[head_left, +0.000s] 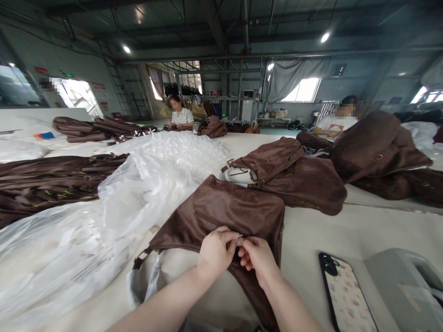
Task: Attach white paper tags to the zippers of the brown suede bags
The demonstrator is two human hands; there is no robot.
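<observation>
Left hand (216,249) and right hand (256,256) pinch a small pale piece (238,236), fingers (229,235) drawn together, over the near brown bag (224,203) lying on the pale table (304,240); handwork seems under way, unfinished, more bags (308,182) beyond, their state unclear, plastic sheeting (148,180) leftward, phone (349,293) to the right, co-workers (182,116) across a dim workshop (218,27).

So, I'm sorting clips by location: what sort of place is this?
Most likely a bag workshop or factory: several similar brown bags lie on a broad table beside heaped clear plastic, and a person in a striped top is farther back.
</observation>
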